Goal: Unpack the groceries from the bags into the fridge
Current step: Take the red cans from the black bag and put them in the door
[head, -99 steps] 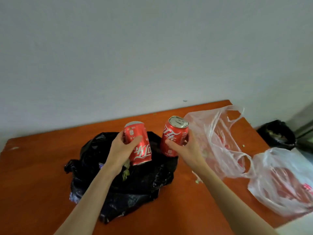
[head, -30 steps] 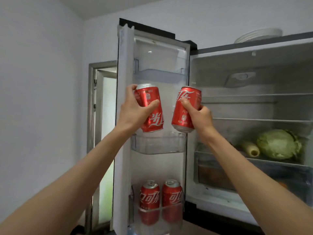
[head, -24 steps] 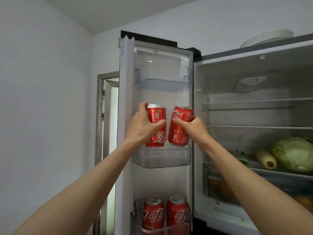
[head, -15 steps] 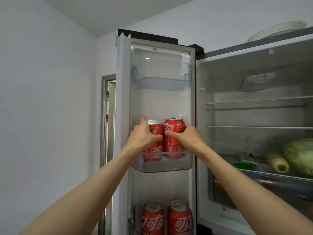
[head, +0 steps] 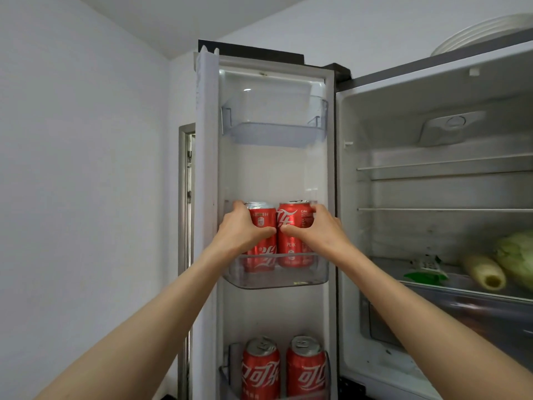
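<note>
Left hand [head: 240, 229]: red aluminium cola can [head: 261, 238] being gripped | right hand [head: 320, 230]: second red can [head: 294, 235] being gripped | both being stood in clear plastic door shelf [head: 277, 278].

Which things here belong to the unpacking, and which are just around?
In play:
left hand gripping left can
right hand gripping right can
middle door bin

Just around:
two lower cans
cabbage
plates atop fridge

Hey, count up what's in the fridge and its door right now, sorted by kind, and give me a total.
Red soda cans: 4, two held in the middle door bin, two in the bottom bin
Cabbage: 1
Corn cob: 1
Green packet: 1
Total: 7
</note>
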Demonstrator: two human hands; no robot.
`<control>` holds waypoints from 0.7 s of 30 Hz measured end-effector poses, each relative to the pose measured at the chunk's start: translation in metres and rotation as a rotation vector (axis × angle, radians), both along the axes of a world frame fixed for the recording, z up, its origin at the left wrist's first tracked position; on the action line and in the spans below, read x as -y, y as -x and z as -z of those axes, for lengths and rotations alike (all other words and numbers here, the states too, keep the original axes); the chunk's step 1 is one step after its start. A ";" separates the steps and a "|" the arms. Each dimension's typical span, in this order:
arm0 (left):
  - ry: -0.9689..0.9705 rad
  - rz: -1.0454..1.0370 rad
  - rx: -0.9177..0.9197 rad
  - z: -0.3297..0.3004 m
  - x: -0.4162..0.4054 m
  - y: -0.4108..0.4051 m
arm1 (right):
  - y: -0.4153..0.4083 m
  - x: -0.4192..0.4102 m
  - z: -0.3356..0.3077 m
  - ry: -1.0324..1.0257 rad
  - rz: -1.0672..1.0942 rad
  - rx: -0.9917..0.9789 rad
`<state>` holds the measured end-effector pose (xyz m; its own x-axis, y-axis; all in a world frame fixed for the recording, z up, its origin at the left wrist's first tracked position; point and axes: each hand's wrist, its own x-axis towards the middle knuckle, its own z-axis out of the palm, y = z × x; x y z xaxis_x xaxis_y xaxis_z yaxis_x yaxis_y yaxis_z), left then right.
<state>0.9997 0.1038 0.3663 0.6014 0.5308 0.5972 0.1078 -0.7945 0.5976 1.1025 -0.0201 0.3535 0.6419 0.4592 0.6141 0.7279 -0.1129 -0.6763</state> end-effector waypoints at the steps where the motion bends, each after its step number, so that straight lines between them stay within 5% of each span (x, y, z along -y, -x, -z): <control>1: -0.009 -0.007 0.000 0.001 0.000 0.000 | 0.001 0.001 0.001 -0.006 -0.007 0.001; 21: -0.211 -0.048 0.115 0.012 0.018 0.027 | 0.010 0.016 0.009 -0.019 -0.020 0.025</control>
